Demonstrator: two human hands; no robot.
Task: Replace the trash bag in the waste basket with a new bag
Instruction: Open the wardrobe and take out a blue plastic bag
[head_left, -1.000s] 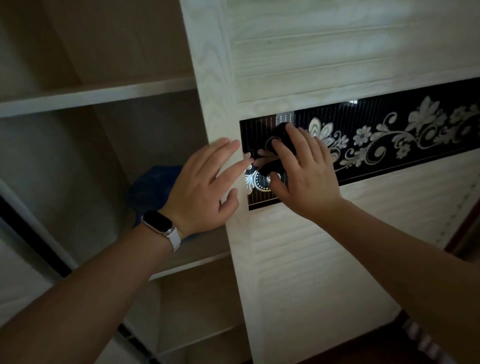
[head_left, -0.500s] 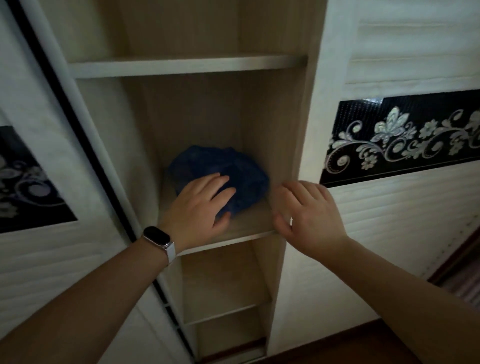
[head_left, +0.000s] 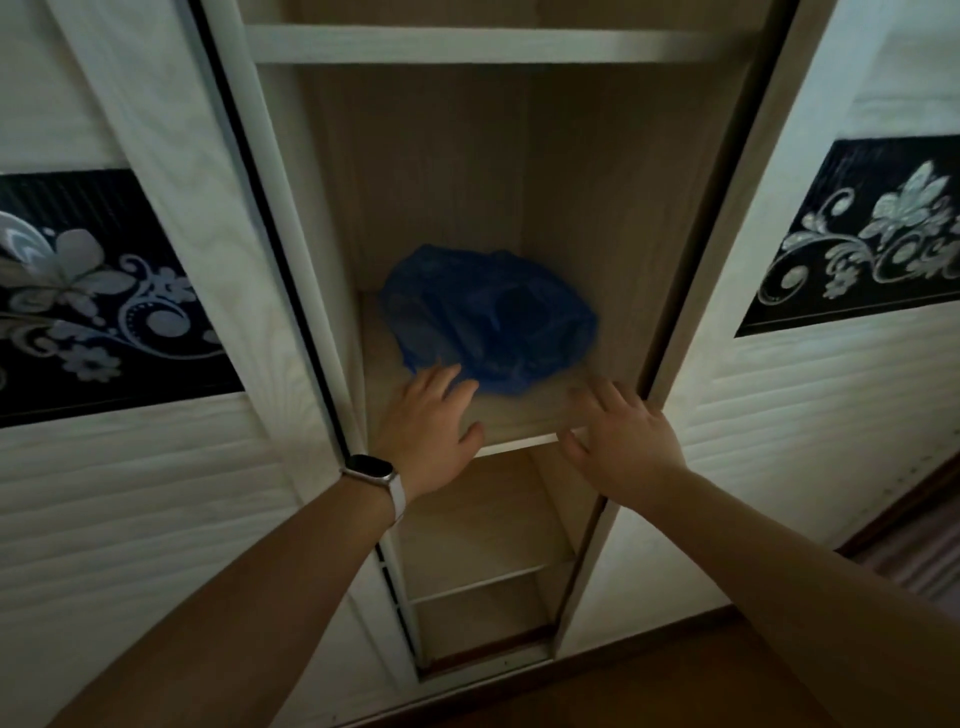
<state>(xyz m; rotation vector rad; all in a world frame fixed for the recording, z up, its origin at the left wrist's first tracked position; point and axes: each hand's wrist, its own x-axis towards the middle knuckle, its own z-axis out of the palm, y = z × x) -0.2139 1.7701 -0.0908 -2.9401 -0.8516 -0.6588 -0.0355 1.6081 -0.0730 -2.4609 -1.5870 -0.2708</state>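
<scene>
A crumpled blue plastic bag (head_left: 493, 317) lies on a middle shelf (head_left: 519, 431) inside the open wardrobe. My left hand (head_left: 431, 426), with a watch on the wrist, is stretched flat over the shelf's front, its fingertips touching the bag's near edge. My right hand (head_left: 623, 441) hovers with fingers apart at the shelf's right front corner, a little short of the bag. Neither hand holds anything. No waste basket is in sight.
Sliding wardrobe doors with black floral panels stand at the left (head_left: 130, 291) and right (head_left: 852, 244) of the opening. Another shelf (head_left: 493, 47) runs above and lower shelves (head_left: 493, 577) below. Brown wooden floor (head_left: 649, 691) lies underneath.
The right door has slid further right and the opening is wider. Both hands left the door and reached into the shelf; the left hand has drawn back to the bag's near edge.
</scene>
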